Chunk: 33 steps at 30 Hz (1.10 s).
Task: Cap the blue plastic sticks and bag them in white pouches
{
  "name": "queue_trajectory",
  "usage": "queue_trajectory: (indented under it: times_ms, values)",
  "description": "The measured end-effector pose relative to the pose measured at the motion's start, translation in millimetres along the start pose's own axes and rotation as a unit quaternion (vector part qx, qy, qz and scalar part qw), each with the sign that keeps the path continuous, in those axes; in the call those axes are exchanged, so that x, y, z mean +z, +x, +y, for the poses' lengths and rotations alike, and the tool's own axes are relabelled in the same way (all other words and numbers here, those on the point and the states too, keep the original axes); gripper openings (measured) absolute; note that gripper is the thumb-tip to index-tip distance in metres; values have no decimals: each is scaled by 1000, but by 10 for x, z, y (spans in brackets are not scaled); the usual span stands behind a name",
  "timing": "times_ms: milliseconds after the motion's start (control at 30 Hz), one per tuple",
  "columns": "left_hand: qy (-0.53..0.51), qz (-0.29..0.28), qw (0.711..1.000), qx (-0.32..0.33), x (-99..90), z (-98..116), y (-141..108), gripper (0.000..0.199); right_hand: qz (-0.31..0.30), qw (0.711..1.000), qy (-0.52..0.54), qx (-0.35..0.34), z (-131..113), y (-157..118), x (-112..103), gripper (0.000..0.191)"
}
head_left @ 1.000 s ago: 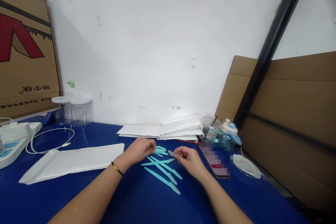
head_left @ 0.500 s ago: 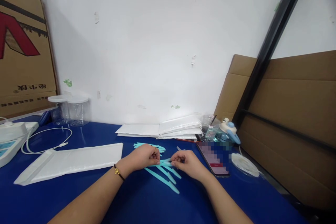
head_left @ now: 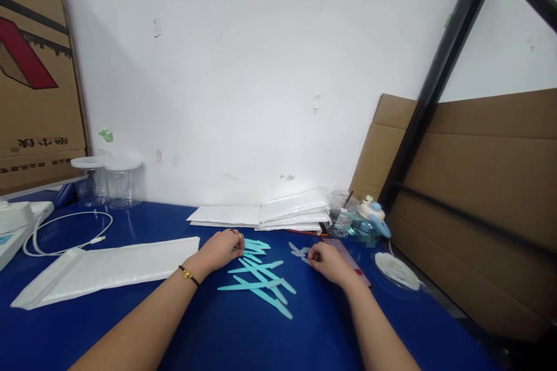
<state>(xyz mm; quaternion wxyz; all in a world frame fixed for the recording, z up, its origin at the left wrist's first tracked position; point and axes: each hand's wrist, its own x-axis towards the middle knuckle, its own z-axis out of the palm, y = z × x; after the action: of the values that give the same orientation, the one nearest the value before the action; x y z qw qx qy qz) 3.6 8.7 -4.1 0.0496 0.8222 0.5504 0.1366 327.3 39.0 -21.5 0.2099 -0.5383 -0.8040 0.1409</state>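
Observation:
My left hand (head_left: 223,251), with a ring and a black bracelet, is closed at the left end of a pile of turquoise eyebrow razors (head_left: 256,247); its fingertips pinch one there. Nearer to me, several more turquoise razors (head_left: 263,285) lie crossed over one another on the blue table. To the right, my right hand (head_left: 328,262) is closed, thumb against fingers, beside several small translucent blade caps (head_left: 297,250). It seems to pinch one cap, mostly hidden by the fingertips.
A white padded mailer (head_left: 117,266) lies on the left, and more mailers (head_left: 291,214) are stacked by the wall. Right of my right hand are a phone (head_left: 343,250), a blue-lidded bottle (head_left: 369,217) and a round white item (head_left: 397,271). Clear jars (head_left: 124,185) stand back left.
My hands have moved apart: the left up-left to the razor pile, the right rightward to the caps. The razor between them now lies across the others on the table.

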Motion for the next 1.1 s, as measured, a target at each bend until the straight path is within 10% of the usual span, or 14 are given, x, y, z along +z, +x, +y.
queue_trajectory:
  times_ms: [1100]
  values:
    - [-136, 9, 990, 38, -33, 291, -14, 18, -18, 974, 192, -116, -527, -66, 95, 12]
